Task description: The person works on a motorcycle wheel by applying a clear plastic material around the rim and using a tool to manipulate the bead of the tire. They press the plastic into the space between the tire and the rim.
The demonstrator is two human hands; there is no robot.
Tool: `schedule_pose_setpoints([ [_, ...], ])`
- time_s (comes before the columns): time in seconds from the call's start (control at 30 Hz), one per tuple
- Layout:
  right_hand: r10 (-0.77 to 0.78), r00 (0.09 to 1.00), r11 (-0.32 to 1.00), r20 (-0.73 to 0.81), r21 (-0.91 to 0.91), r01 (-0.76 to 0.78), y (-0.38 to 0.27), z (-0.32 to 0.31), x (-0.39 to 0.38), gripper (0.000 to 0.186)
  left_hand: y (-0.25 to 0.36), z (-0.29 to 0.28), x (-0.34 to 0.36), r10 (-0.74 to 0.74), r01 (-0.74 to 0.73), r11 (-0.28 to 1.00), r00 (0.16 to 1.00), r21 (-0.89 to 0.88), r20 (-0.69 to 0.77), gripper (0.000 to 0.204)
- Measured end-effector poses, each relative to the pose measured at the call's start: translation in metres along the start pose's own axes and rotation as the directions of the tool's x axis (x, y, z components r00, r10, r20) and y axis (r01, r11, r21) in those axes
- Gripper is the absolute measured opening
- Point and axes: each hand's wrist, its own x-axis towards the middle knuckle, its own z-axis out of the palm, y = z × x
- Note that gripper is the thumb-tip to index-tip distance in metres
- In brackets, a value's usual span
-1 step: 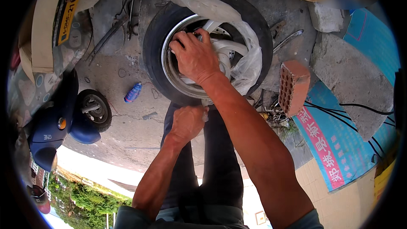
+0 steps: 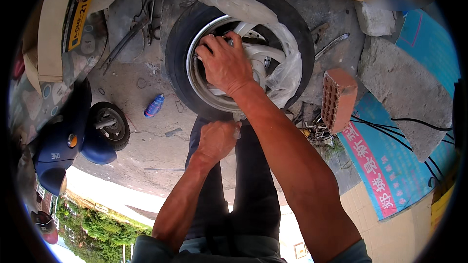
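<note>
A black tyre (image 2: 176,68) on a silver wheel rim (image 2: 195,81) lies flat on the ground before me. My right hand (image 2: 226,65) reaches into the rim's left half, fingers bent down at its inner edge; a small dark thing shows by the fingertips, too small to name. Crumpled clear plastic sheeting (image 2: 234,3) drapes over the tyre's far side and down across the right of the wheel. Just below the tyre, between my knees, my left hand (image 2: 217,140) is a closed fist. Something pale and translucent pokes out at its thumb side; the rest is hidden.
A blue bottle (image 2: 154,106) lies left of the tyre, near a dark blue scooter (image 2: 61,148). On the right are an orange perforated brick (image 2: 339,100), a concrete slab (image 2: 407,87), black cables (image 2: 414,125) and a blue printed sheet (image 2: 375,165). Metal bars (image 2: 124,41) lie far left.
The whole view has shifted very slightly. Both hands keep the same place and grip.
</note>
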Motion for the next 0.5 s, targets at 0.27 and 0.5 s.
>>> schedule_pose_setpoints([
  [0.27,0.022,0.996,0.999,-0.084,0.042,-0.019,0.008,0.005,0.001,0.012,-0.002,-0.005,-0.010,-0.105,0.099,0.986,0.994,0.131,0.042,0.035],
  [0.5,0.034,0.996,0.999,-0.081,-0.003,-0.034,0.008,0.008,0.001,0.010,0.006,-0.022,0.025,-0.339,0.628,0.606,0.759,-0.488,0.557,0.049],
])
